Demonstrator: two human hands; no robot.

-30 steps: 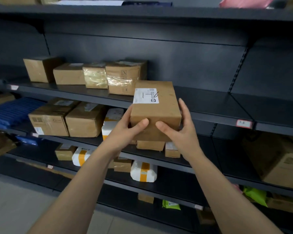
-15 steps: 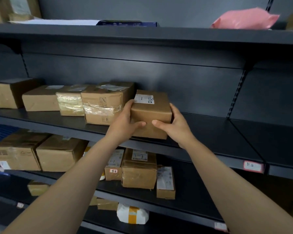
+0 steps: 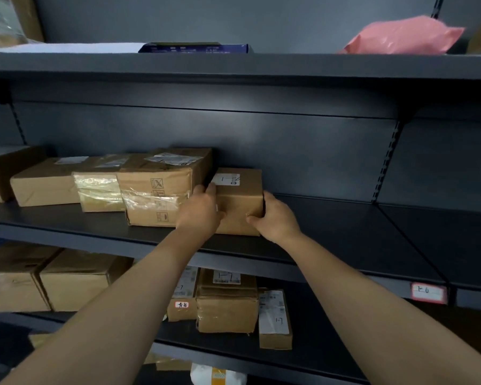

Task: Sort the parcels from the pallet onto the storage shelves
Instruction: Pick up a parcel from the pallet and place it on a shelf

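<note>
Both hands grip parcel [image 3: 240, 201] on shelf [image 3: 331, 234]: left hand [image 3: 200, 212], right hand [image 3: 275, 218]. Taped box [image 3: 161, 190] just left.

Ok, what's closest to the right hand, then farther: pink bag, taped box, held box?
1. Held box, gripped by the right hand.
2. Taped box, just left of it.
3. Pink bag, on the top shelf, upper right.
</note>
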